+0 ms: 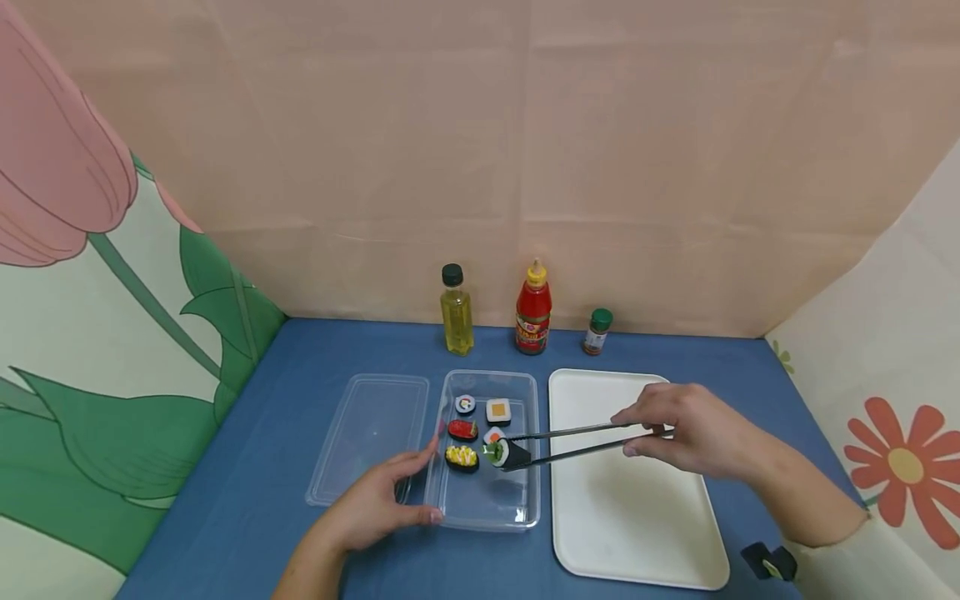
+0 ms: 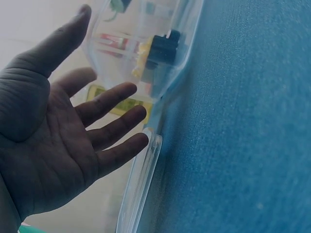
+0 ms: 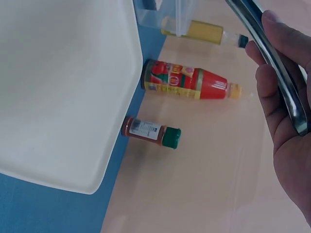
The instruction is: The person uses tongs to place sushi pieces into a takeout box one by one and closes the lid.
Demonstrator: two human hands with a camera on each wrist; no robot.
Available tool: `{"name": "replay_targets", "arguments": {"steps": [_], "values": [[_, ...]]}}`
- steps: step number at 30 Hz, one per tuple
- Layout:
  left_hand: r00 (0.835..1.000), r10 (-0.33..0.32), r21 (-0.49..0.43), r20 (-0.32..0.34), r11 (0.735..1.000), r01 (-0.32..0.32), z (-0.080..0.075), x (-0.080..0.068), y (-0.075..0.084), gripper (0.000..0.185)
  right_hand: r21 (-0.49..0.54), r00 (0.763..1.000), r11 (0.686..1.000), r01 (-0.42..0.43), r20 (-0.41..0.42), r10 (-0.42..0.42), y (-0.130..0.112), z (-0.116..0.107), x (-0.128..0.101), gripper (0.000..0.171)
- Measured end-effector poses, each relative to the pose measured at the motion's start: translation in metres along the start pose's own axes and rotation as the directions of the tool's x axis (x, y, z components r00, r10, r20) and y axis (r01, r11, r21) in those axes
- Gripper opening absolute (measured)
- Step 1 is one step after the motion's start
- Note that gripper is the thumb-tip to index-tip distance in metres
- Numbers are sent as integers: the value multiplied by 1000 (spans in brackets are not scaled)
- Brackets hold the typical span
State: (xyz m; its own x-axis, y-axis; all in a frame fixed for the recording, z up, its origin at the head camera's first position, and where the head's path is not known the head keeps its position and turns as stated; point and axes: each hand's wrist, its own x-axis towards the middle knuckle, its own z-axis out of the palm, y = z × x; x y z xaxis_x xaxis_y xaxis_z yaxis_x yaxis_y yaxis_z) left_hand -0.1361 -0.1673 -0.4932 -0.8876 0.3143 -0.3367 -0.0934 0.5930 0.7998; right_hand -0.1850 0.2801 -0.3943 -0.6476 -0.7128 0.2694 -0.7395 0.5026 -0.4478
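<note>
My right hand (image 1: 686,429) grips slim metal tongs (image 3: 272,60), whose two arms reach left over the white tray. Between their tips is a dark, cone-shaped sushi hand roll (image 1: 516,455) with green filling, held over the clear plastic box (image 1: 487,508). In the box sit a yellow-topped sushi piece (image 1: 461,457), a red-topped one (image 1: 462,429), a small round roll (image 1: 465,404) and a square-topped piece (image 1: 498,411). An orange-centred roll (image 1: 493,435) is partly hidden behind the hand roll. My left hand (image 1: 378,504) is at the box's left side, fingers extended and thumb apart.
A clear lid (image 1: 367,433) lies left of the box, a white tray (image 1: 637,533) to its right. Along the back stand an oil bottle (image 1: 457,321), a red sauce bottle (image 1: 533,312) and a green-capped spice jar (image 1: 596,333). A small black object (image 1: 768,562) shows beside the right sleeve.
</note>
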Motion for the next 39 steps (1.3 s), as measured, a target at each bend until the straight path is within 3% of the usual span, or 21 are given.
{"name": "replay_targets", "arguments": {"steps": [9,14,24,39], "values": [[1000,12,-4,1,1000,-12,-1,-2,0,99,-32,992,998,-58,113,61,-5,-1,20,33],[1000,25,-1,-1,1000,-25,-1,-3,0,99,-30,987,999,-35,154,39,-9,-3,30,32],[1000,27,2,-5,1000,-27,-1,-1,0,98,-129,969,991,-28,239,59,-19,-5,54,32],[999,35,18,-5,999,-35,-1,1,-1,97,-281,925,959,33,373,78,-42,4,93,33]]}}
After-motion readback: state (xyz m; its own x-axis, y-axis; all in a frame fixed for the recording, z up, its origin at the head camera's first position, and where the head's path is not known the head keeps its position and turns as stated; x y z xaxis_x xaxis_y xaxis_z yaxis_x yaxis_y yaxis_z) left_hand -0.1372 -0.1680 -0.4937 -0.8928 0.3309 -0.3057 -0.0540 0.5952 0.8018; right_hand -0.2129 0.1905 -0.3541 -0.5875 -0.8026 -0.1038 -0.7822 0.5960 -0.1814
